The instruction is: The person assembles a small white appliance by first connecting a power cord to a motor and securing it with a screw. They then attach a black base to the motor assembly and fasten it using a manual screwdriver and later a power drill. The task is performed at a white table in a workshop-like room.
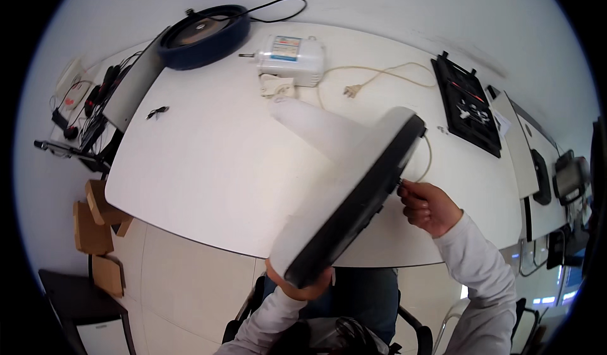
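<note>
A white appliance base [325, 194] with a black underside [360, 203] and a tapering white stem [310, 122] is tilted up on its side over the table. My left hand [300, 284] is closed around its near lower end. My right hand [430, 208] has its fingers pinched together against the black underside; whatever small part lies between the fingertips is hidden. A cream cord [430, 159] curves behind the base close to my right hand. Beyond the stem lies a white motor housing [294, 58] with a metal shaft, and a small white block [277, 85] sits against it.
A dark blue round part [205, 36] with a black cable lies at the far left. A cream plug [351, 91] rests past the base. At right are an open black tool case [471, 102] and tiny loose pieces [442, 129]. A short black cable [158, 111] lies left.
</note>
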`<state>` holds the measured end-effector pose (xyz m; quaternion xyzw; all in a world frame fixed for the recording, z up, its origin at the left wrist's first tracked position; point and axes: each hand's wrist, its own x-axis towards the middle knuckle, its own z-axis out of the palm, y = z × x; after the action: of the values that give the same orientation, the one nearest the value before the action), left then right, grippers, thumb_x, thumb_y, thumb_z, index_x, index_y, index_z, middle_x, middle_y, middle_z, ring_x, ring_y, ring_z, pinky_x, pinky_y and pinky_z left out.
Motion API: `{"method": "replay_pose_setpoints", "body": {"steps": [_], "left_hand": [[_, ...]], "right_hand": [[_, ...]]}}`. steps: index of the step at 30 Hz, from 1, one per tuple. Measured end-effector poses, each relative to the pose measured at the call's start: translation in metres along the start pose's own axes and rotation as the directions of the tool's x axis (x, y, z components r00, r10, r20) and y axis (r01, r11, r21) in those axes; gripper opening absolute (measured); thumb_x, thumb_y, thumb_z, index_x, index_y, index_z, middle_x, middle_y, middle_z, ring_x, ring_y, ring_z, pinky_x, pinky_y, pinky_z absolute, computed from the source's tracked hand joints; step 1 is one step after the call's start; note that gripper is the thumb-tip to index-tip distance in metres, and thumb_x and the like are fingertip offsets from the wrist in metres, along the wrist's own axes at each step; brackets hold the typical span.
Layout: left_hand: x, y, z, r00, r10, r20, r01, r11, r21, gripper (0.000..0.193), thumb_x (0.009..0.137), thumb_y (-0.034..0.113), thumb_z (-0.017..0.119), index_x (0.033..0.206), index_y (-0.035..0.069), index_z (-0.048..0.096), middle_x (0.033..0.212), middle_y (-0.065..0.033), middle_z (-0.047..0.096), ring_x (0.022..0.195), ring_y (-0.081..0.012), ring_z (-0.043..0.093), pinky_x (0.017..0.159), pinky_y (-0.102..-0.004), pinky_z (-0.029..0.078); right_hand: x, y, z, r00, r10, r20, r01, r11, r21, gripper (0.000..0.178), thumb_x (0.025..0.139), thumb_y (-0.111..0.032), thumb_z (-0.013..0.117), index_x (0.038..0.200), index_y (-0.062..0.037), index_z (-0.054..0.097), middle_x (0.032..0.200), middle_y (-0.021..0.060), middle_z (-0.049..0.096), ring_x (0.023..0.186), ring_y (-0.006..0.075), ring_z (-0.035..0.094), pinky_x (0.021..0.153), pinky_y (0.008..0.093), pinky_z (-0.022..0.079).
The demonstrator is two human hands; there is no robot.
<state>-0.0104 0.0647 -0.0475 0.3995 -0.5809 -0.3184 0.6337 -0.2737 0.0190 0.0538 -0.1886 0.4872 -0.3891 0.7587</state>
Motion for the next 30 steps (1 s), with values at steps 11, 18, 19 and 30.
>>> {"method": "replay_pose_setpoints", "body": {"steps": [11,18,19,30], "left_hand": [[-0.002,-0.003,0.002,0.999,-0.033,-0.029,0.032,0.998,-0.055,0.079,0.080,0.043,0.061,0.134,-0.002,0.025,0.127,-0.0160,0.042,0.110,-0.0271,0.048,0.090,-0.0342,0.041],[0.000,0.009,-0.002,0.996,-0.089,0.032,0.091,0.992,-0.084,0.080,0.079,0.043,0.062,0.134,-0.001,0.024,0.127,-0.0157,0.042,0.109,-0.0272,0.049,0.091,-0.0336,0.041],[0.000,0.009,-0.003,0.994,-0.093,0.052,0.098,0.991,-0.090,0.080,0.079,0.043,0.062,0.134,-0.001,0.024,0.127,-0.0154,0.042,0.109,-0.0269,0.049,0.091,-0.0337,0.041],[-0.003,0.000,-0.003,0.995,0.026,0.100,-0.009,0.986,-0.165,0.065,0.081,0.035,0.061,0.130,0.000,0.034,0.124,-0.0140,0.047,0.108,-0.0250,0.051,0.090,-0.0328,0.041]], "right_hand": [[0.000,0.024,0.014,0.555,-0.748,0.364,-0.139,-0.514,-0.846,0.011,0.082,-0.015,0.054,0.080,-0.0063,0.048,0.063,0.0045,0.051,0.060,0.0205,0.056,0.046,0.0302,0.043],[0.000,0.017,0.008,0.560,-0.617,0.553,-0.168,-0.738,-0.654,0.007,0.077,-0.009,0.053,0.076,-0.0068,0.047,0.067,0.0028,0.049,0.061,0.0174,0.053,0.046,0.0285,0.043],[0.002,0.020,0.006,0.542,-0.642,0.543,-0.130,-0.702,-0.700,0.007,0.078,-0.009,0.053,0.075,-0.0069,0.047,0.064,0.0031,0.048,0.058,0.0173,0.051,0.045,0.0283,0.042],[0.004,0.001,-0.004,0.999,0.020,0.046,-0.022,0.998,0.050,0.027,0.094,-0.025,0.042,0.077,-0.0064,0.051,0.051,-0.0066,0.034,0.045,0.0047,0.028,0.041,0.0215,0.024]]}}
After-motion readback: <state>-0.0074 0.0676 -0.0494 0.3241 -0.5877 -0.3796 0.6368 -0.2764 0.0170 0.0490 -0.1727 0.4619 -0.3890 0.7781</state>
